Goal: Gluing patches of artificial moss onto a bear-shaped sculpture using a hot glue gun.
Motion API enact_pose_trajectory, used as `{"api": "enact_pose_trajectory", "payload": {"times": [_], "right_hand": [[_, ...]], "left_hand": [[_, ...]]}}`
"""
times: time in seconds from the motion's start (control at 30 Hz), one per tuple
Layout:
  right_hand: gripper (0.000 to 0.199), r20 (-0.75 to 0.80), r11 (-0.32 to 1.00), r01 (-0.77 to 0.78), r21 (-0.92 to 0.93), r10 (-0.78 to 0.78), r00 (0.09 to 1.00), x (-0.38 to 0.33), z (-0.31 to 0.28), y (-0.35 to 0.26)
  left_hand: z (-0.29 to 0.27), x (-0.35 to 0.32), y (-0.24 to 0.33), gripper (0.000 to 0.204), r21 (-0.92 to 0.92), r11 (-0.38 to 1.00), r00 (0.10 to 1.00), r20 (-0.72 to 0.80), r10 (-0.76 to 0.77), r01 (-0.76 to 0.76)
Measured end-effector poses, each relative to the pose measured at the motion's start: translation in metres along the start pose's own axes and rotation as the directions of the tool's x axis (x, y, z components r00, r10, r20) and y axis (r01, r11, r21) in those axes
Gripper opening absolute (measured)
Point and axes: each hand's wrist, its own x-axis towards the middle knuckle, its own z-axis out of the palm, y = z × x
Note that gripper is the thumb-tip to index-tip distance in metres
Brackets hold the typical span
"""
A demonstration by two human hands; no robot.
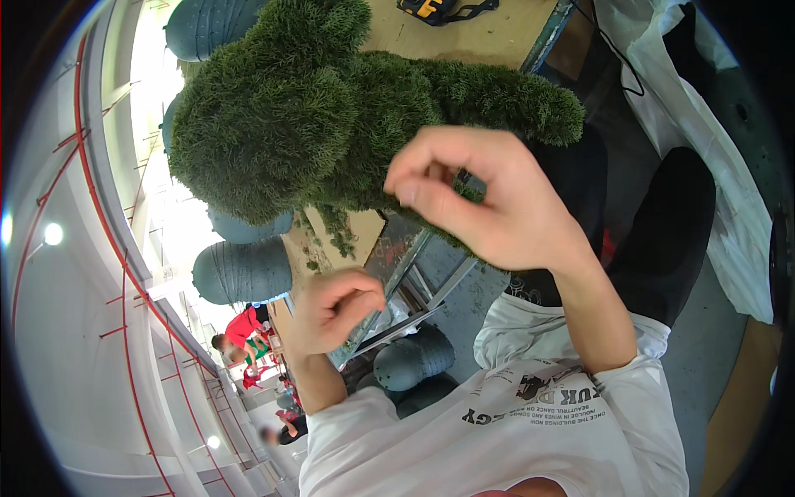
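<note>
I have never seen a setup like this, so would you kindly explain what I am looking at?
There is no machine here: a person works bare-handed, and this single picture comes from a wide fisheye camera on their head, looking down, so straight edges bend. The left hand and right hand are both curled; whether either pinches something small is unclear. The right one is close to a large, bushy green figure. Loose green sprigs lie on a tan surface, and a yellow-and-black item rests on the tan tabletop above.
</note>
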Motion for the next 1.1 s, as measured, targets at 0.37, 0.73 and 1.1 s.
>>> {"api": "enact_pose_trajectory", "payload": {"times": [0.37, 0.73, 1.1], "right_hand": [[0.03, -0.098, 0.961, 0.013, -0.276, -0.042, 0.994, 0.068, 0.008, 0.01], [0.038, -0.043, 0.957, -0.248, 0.15, 0.257, 0.965, 0.071, 0.011, 0.024], [0.05, -0.18, 0.96, -0.127, -0.249, 0.083, 0.98, 0.069, 0.018, 0.031]], "left_hand": [[0.013, 0.039, 0.072, 0.042, 0.715, 0.685, 0.344, -0.614, 0.711, -0.138], [-0.008, 0.095, 0.102, 0.044, 0.879, 0.437, 0.464, -0.473, 0.749, 0.19], [-0.006, 0.085, 0.103, 0.033, 0.768, 0.618, 0.516, -0.602, 0.61, 0.166]]}}
